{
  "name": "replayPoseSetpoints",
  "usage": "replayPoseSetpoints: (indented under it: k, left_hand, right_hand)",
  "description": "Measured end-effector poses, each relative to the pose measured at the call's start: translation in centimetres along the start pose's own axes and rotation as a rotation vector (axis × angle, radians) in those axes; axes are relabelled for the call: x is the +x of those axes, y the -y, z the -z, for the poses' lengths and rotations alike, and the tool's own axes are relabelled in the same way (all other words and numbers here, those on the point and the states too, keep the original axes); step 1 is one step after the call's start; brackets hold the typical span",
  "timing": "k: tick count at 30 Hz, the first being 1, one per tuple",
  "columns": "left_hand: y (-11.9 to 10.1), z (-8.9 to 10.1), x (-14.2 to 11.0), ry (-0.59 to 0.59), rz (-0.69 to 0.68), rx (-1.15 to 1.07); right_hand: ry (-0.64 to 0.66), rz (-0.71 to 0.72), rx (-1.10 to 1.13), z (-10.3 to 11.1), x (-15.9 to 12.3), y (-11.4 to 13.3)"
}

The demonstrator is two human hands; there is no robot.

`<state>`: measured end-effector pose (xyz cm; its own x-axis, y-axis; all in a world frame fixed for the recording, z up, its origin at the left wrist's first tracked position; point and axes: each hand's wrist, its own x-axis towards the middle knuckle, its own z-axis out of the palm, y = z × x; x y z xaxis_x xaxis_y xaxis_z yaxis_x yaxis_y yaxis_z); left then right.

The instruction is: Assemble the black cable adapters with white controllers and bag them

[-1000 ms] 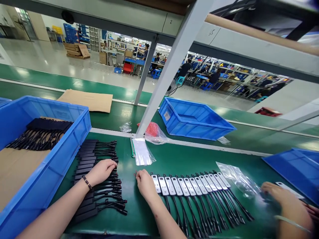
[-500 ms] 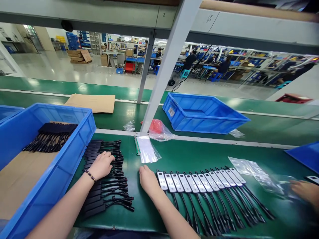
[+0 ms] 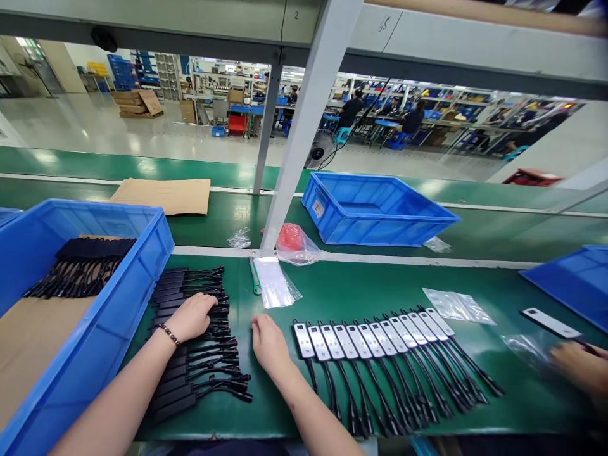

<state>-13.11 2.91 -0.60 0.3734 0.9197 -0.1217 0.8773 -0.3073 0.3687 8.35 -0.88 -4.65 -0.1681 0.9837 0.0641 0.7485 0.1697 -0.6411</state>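
Note:
My left hand [image 3: 192, 315], with a beaded bracelet on its wrist, lies over a column of flat black modules with short cables [image 3: 175, 392]. Its fingers curl down at the cable end of one module; the fingertips are partly hidden. My right hand [image 3: 270, 342] rests on the green bench between the two groups, its fingers curled together with nothing visible in them. Just right of it, a slanted row of white-faced modules [image 3: 365, 341] lies side by side, black cables pointing toward me.
A blue bin [image 3: 142, 266] at left holds more black modules [image 3: 95, 250] on cardboard. Another blue bin [image 3: 380, 228] stands behind. Plastic bags [image 3: 458, 307], a green-handled cutter [image 3: 255, 277] and a red bundle in plastic [image 3: 291, 237] lie about. At right, another person's hand [image 3: 577, 364] holds a white-faced module [image 3: 551, 323].
The view has shifted slightly. At the right, the other person's hand has drawn a white-faced module further into view beside a plastic bag. My hands have hardly moved on the bench.

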Motion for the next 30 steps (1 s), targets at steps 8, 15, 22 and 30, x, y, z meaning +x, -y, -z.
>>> replayPoseSetpoints:
  k: [8,15,22,30]
  left_hand:
    - [0.8,-0.3,0.4,0.009,0.039,-0.324]
    - [0.3,0.3,1.2,0.085,0.007,-0.572]
    - [0.2,-0.2,1.7,0.076,0.027,-0.712]
    - [0.5,-0.5,1.5,0.038,0.043,-0.772]
  right_hand:
    - [0.019,-0.184,0.634,-1.1,1.5,1.5]
    - [-0.004,-0.276,0.977,-1.0,4.6,1.9]
    - [0.086,-0.259,1.014,-2.2,5.4,2.5]
    - [0.142,-0.25,1.084,-3.0,5.6,4.2]
